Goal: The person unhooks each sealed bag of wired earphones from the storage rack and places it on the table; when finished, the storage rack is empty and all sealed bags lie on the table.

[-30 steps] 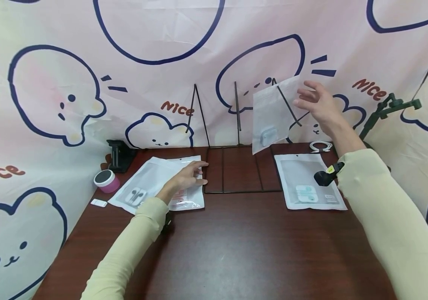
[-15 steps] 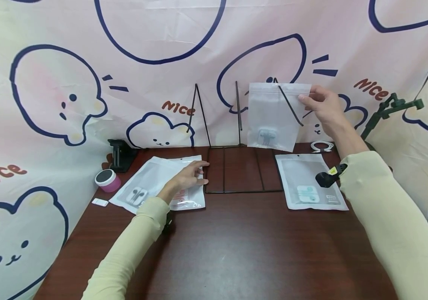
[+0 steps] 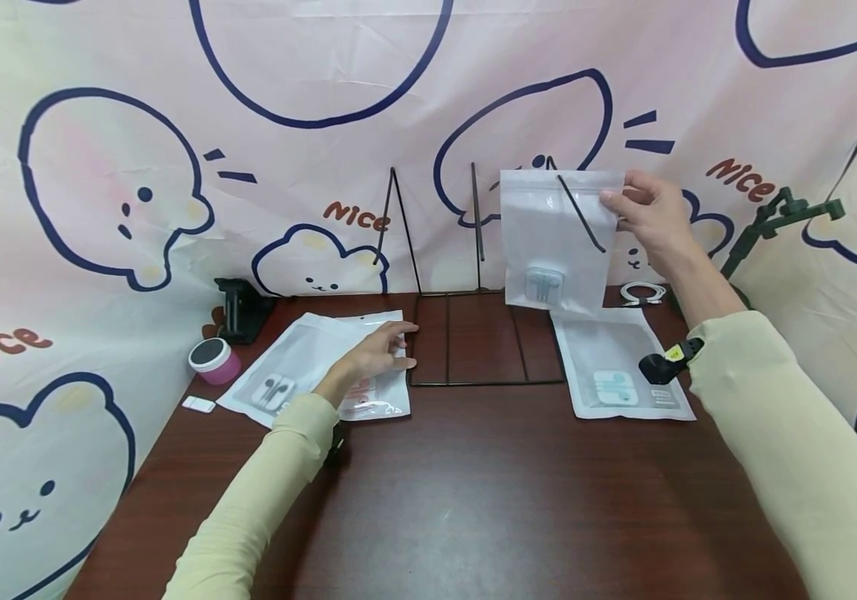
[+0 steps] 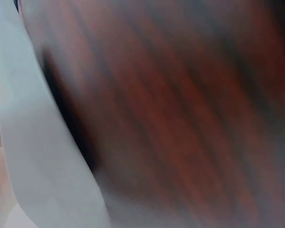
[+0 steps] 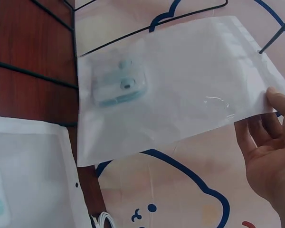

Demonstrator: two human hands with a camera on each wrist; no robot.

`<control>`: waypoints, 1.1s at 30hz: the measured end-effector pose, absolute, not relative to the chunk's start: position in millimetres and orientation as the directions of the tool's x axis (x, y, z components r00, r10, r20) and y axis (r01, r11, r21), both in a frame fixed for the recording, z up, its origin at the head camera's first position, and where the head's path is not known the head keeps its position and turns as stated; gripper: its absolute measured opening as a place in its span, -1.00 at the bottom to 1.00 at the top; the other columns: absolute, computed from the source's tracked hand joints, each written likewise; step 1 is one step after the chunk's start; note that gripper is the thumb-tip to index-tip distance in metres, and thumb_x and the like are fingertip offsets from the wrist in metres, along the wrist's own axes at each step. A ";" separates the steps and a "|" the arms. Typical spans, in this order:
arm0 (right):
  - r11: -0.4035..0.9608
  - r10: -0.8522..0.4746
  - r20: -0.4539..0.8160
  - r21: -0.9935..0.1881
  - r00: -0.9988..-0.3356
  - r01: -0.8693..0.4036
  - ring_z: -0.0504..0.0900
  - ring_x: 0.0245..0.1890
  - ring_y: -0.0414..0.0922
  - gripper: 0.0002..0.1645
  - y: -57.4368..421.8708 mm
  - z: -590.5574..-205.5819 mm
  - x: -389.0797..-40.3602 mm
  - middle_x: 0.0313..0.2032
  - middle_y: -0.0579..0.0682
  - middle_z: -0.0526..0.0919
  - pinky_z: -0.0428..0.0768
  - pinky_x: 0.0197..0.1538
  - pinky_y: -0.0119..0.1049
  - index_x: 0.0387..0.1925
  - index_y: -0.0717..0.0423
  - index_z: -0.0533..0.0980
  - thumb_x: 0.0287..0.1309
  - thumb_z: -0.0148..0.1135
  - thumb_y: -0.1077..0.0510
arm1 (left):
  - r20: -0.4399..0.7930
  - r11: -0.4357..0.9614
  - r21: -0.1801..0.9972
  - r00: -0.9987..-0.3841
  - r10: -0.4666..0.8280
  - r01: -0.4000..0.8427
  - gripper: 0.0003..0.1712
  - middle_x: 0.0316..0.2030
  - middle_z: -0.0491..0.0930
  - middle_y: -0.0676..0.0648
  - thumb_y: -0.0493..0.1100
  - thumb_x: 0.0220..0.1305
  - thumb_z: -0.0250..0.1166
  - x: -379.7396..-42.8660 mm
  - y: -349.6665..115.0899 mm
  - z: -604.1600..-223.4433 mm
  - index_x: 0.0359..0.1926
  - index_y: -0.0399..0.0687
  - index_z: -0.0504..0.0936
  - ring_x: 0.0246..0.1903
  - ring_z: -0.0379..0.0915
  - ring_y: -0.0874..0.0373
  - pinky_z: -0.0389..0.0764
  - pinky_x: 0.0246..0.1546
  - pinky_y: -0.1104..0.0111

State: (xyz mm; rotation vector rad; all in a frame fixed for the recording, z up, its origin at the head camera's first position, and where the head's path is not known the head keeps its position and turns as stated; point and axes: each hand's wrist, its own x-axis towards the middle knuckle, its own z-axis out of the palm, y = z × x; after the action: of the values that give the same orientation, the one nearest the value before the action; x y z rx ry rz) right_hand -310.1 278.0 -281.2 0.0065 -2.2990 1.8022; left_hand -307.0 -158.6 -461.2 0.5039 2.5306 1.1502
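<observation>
A whitish see-through zip bag (image 3: 529, 221) hangs on a prong (image 3: 580, 215) of a black wire rack (image 3: 486, 384), the prong passing through near its top. Low inside it shows a small clear case (image 3: 544, 286) with earphones. My right hand (image 3: 649, 215) pinches the bag's upper right edge; in the right wrist view the thumb (image 5: 280, 100) lies on the front and the other fingers behind. My left hand (image 3: 372, 354), fingers relaxed, rests over overlapping white packets (image 3: 308, 350) on the left of the table. Only table and a blurred pale edge (image 4: 42, 123) fill most of the left wrist view.
Another white packet (image 3: 616, 350) lies right of the rack, below the hanging bag. Behind it is a coiled white cable (image 3: 642, 292), beside a green stand (image 3: 762, 221). At left are a pink jar (image 3: 215, 362), a black stand (image 3: 241, 310) and a small white piece (image 3: 198, 405).
My right hand, its fingers loose beside the bag a second ago, now pinches its right edge. The hanging bag has swung from a slant to face forward. My left hand stays in place.
</observation>
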 end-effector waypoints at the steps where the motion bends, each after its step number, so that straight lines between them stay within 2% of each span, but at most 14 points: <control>1: 0.255 0.137 0.174 -0.958 -0.975 -0.135 0.59 0.13 -0.09 -0.42 278.0 -281.5 -308.2 0.27 0.04 0.54 0.66 0.05 -0.42 0.36 -0.07 0.52 0.37 0.35 -0.05 | -0.137 0.615 0.766 -0.888 0.438 0.185 -0.19 0.39 0.31 -0.17 -0.24 0.34 0.43 -307.0 -158.7 -461.5 0.55 -0.06 0.32 0.19 0.36 -0.06 0.36 0.34 0.05; 4: 0.261 0.154 0.173 -0.957 -0.973 -0.129 0.55 0.22 -0.04 -0.40 279.4 -283.6 -303.3 0.32 0.04 0.48 0.60 0.26 -0.20 0.41 -0.10 0.49 0.40 0.33 -0.05 | -0.138 0.615 0.767 -0.889 0.436 0.183 -0.19 0.38 0.31 -0.16 -0.25 0.34 0.43 -307.9 -158.5 -462.0 0.54 -0.04 0.32 0.18 0.36 -0.05 0.36 0.33 0.06; 6: 0.253 0.163 0.173 -0.959 -0.971 -0.128 0.54 0.24 -0.02 -0.41 280.6 -285.5 -299.9 0.30 0.02 0.50 0.54 0.32 -0.08 0.40 -0.12 0.49 0.40 0.33 -0.05 | -0.140 0.615 0.768 -0.890 0.434 0.180 -0.18 0.38 0.32 -0.16 -0.26 0.33 0.43 -308.2 -158.3 -461.9 0.54 -0.04 0.32 0.18 0.36 -0.05 0.36 0.33 0.07; 11: 0.235 0.165 0.171 -0.963 -0.971 -0.130 0.56 0.16 -0.07 -0.50 283.2 -288.3 -288.9 0.13 -0.12 0.55 0.49 0.35 0.00 0.29 -0.12 0.56 0.37 0.36 -0.03 | -0.140 0.625 0.759 -0.891 0.432 0.184 -0.18 0.37 0.32 -0.19 -0.25 0.34 0.43 -307.9 -158.3 -461.8 0.55 -0.04 0.32 0.19 0.36 -0.06 0.36 0.35 0.04; 14: 0.243 0.154 0.177 -0.960 -0.972 -0.137 0.56 0.14 -0.11 -0.54 284.8 -290.5 -280.8 0.14 -0.14 0.54 0.46 0.37 0.05 0.25 -0.10 0.58 0.37 0.36 -0.03 | -0.139 0.623 0.760 -0.890 0.435 0.186 -0.18 0.39 0.31 -0.19 -0.25 0.34 0.43 -307.5 -158.3 -462.0 0.55 -0.04 0.31 0.20 0.36 -0.06 0.36 0.34 0.05; 17: 0.270 0.149 0.191 -0.952 -0.970 -0.146 0.56 0.14 -0.10 -0.56 286.6 -293.9 -271.7 0.19 -0.11 0.55 0.60 0.27 -0.13 0.22 -0.10 0.60 0.37 0.37 -0.04 | -0.140 0.619 0.763 -0.887 0.439 0.186 -0.18 0.40 0.30 -0.19 -0.26 0.34 0.42 -307.2 -158.3 -462.6 0.55 -0.05 0.31 0.20 0.36 -0.06 0.37 0.34 0.05; 20: 0.281 0.156 0.196 -0.948 -0.968 -0.147 0.59 0.09 -0.14 -0.59 289.6 -297.7 -261.4 0.17 -0.13 0.57 0.66 0.02 -0.41 0.17 -0.14 0.62 0.34 0.40 -0.07 | -0.140 0.619 0.763 -0.887 0.439 0.186 -0.18 0.39 0.30 -0.19 -0.25 0.34 0.42 -307.0 -158.7 -462.9 0.55 -0.06 0.31 0.19 0.36 -0.05 0.38 0.33 0.06; 22: 0.276 0.158 0.210 -0.948 -0.965 -0.161 0.63 0.02 -0.18 -0.62 291.8 -300.8 -254.5 0.10 -0.17 0.60 0.65 -0.14 -0.51 0.12 -0.13 0.62 0.32 0.42 -0.06 | -0.143 0.621 0.762 -0.888 0.437 0.183 -0.18 0.38 0.31 -0.18 -0.25 0.35 0.42 -307.3 -158.8 -463.0 0.55 -0.06 0.31 0.18 0.36 -0.04 0.38 0.32 0.07; 28: 0.150 0.133 0.276 -0.955 -0.952 -0.256 0.68 -0.21 -0.20 -0.72 295.3 -308.9 -237.0 -0.16 -0.16 0.75 0.68 -0.23 -0.48 0.00 0.03 0.68 0.29 0.46 0.10 | -0.135 0.624 0.757 -0.889 0.438 0.193 -0.18 0.35 0.33 -0.20 -0.25 0.34 0.43 -308.4 -158.5 -462.6 0.55 -0.08 0.31 0.17 0.36 -0.05 0.38 0.31 0.07; 33: 0.153 0.140 0.311 -0.945 -0.940 -0.289 0.64 -0.27 -0.20 -0.79 294.8 -312.0 -222.8 -0.27 -0.19 0.76 0.63 -0.24 -0.49 -0.05 0.03 0.71 0.29 0.44 0.18 | -0.140 0.619 0.764 -0.889 0.436 0.184 -0.18 0.39 0.29 -0.20 -0.27 0.34 0.41 -307.2 -159.0 -462.1 0.55 -0.07 0.30 0.20 0.36 -0.06 0.37 0.35 0.06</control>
State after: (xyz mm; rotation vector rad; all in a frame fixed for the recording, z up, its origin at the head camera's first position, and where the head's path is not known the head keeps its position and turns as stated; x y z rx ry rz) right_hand -222.8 294.8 -312.0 0.1441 -2.1106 1.8487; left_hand -307.2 -159.0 -462.1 0.5008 2.5335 1.1440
